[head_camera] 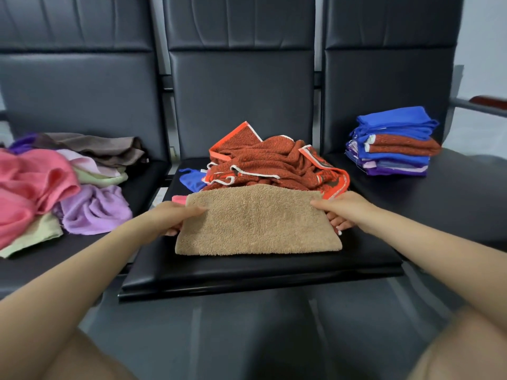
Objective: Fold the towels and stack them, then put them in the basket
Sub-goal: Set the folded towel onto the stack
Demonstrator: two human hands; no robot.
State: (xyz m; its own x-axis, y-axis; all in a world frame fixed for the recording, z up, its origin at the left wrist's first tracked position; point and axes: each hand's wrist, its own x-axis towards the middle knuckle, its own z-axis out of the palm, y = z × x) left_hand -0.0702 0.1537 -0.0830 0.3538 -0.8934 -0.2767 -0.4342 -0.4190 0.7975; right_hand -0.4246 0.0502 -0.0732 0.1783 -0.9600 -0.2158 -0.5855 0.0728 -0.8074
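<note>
A tan terry towel lies folded on the front of the middle black seat. My left hand pinches its upper left edge, thumb on top and fingers underneath. My right hand grips its upper right edge the same way. Just behind the tan towel, a heap of unfolded red-orange towels with white trim fills the back of the seat. On the right seat stands a stack of folded towels, mostly blue and purple with one red. No basket is in view.
A loose pile of pink, lilac, pale green and brown towels covers the left seat. A blue cloth and a pink scrap peek out beside the red heap. Three tall black seat backs rise behind. A wooden armrest is far right.
</note>
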